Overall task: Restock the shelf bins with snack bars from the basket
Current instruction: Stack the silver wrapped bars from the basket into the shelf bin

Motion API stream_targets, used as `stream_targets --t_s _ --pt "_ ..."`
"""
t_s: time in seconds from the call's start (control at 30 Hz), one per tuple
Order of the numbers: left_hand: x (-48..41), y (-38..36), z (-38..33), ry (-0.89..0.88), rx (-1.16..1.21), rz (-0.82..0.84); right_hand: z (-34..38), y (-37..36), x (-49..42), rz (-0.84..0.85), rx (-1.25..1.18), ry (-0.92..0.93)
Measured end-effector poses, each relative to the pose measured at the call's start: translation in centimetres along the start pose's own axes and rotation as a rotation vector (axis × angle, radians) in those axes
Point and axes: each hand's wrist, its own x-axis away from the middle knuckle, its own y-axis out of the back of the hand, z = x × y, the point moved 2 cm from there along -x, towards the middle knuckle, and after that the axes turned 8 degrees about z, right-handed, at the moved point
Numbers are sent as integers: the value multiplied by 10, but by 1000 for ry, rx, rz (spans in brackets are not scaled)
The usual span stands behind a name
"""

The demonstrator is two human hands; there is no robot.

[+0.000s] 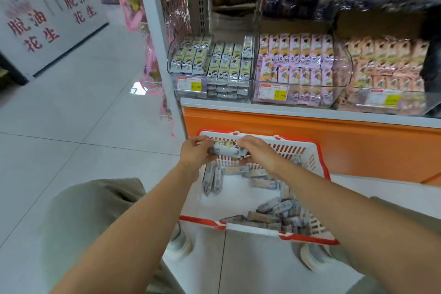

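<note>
A small bunch of snack bars (226,149) is held at both ends, the fingers of the left hand (194,153) and the right hand (253,150) curled round it, just above the far rim of the basket (307,148). Picking up seems to be the step in hand. Next, the bunch probably must be lifted over the clear front of the left bin (210,64), where like-looking bars are stood. More bars lie in the basket.

Slotted plastic basket (296,148); glossy foil bars (226,148); clear plastic bins (338,71).
</note>
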Motion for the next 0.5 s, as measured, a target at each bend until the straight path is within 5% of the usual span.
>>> stream_targets --t_s 0.3,0.5 --pt "5 0 -50 -165 -137 -64 49 -11 7 83 563 393" --pt "-3 -1 -94 -288 -370 14 85 6 -17 -49 550 475"
